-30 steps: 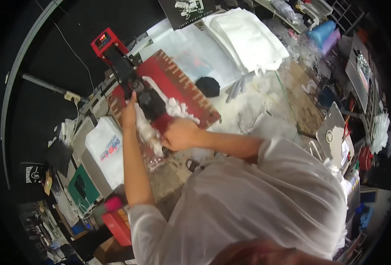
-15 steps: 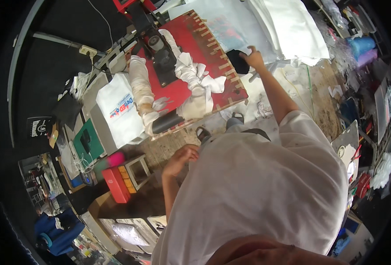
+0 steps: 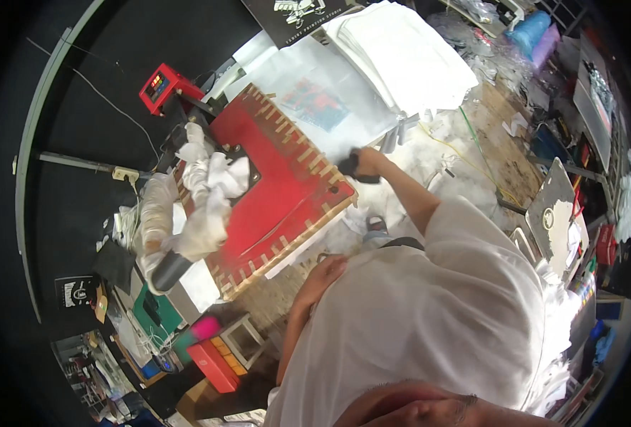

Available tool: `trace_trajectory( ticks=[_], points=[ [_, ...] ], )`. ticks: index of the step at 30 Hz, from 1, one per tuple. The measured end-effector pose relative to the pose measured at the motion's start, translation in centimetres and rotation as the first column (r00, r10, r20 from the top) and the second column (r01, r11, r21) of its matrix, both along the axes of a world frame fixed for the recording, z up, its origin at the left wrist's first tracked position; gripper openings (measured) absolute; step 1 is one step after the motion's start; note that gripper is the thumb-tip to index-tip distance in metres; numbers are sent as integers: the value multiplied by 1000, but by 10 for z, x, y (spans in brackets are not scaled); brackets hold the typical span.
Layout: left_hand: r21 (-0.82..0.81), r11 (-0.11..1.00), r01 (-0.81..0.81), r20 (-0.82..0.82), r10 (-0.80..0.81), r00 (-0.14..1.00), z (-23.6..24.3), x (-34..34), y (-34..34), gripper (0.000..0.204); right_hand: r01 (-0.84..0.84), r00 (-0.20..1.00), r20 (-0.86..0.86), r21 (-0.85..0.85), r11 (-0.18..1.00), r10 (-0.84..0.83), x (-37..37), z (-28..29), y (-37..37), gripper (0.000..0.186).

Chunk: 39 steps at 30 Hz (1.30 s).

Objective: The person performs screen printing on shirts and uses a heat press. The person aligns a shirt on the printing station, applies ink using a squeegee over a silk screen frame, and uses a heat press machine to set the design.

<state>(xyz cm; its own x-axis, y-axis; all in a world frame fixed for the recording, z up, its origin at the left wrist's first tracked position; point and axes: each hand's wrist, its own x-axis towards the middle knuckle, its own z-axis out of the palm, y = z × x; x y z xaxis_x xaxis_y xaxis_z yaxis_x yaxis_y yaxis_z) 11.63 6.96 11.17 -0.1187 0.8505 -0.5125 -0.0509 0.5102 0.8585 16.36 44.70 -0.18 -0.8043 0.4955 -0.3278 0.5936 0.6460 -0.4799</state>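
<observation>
Your right hand (image 3: 364, 163) is closed on a black handle (image 3: 350, 168) at the red press's (image 3: 287, 185) far corner. Your left hand (image 3: 327, 270) rests loosely open against your shirt. Pull steadily, wrist straight.

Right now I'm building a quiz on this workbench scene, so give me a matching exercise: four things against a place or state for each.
Things:
1. right hand
2. left hand
3. red board
4. stack of white sheets

Places or states:
a. far end of the table
b. grips a black object
c. holds nothing, near the board's front edge
d. carries crumpled white cloth

Pairs: 1-b, 2-c, 3-d, 4-a
</observation>
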Motion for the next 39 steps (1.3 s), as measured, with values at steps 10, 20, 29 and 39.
trace_trajectory(
  ticks=[10,20,29,39],
  points=[
    [254,949,189,151,-232,961,-35,19,79,75,-308,938,10,-437,845,346,111,121,-106,67],
    [73,888,-455,689,285,667,-77,-8,32,44,-307,807,-555,-102,946,202,97,118,-208,82],
    [274,777,-567,259,508,821,-42,-59,-19,52,-233,679,-635,291,928,370,-49,100,-218,55],
    [-178,983,-43,-772,-112,626,-16,-58,-42,81,-316,662,-575,367,875,480,-158,46,-297,39]
  ],
)
